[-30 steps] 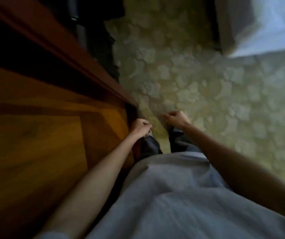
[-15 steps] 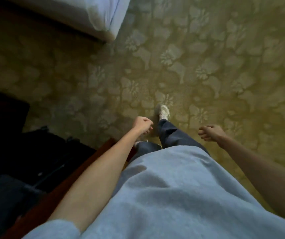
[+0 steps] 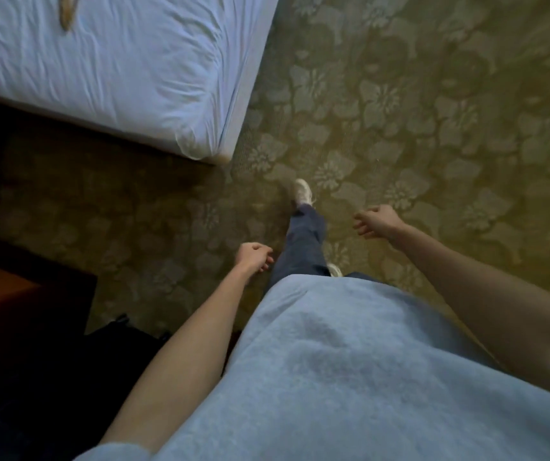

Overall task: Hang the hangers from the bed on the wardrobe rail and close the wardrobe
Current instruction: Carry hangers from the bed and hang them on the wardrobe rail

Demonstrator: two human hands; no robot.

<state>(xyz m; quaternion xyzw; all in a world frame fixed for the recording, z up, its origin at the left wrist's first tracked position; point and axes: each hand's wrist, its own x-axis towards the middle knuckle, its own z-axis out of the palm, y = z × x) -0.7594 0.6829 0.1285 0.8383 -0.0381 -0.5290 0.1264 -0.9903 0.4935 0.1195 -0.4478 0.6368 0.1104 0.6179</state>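
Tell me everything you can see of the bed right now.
Only one corner of the bed shows, at the upper left of the head view. It is covered by a pale blue-white sheet, creased and pulled round the corner, over a thick mattress edge; beneath it lies dark shadow. It stands on the patterned olive carpet. A slim tan, wood-coloured piece, likely part of a hanger, lies on the sheet at the top edge, mostly cut off. Neither hand touches the bed.

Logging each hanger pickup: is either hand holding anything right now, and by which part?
Nothing is held. The left hand and right hand hang loosely curled and empty above the carpet.
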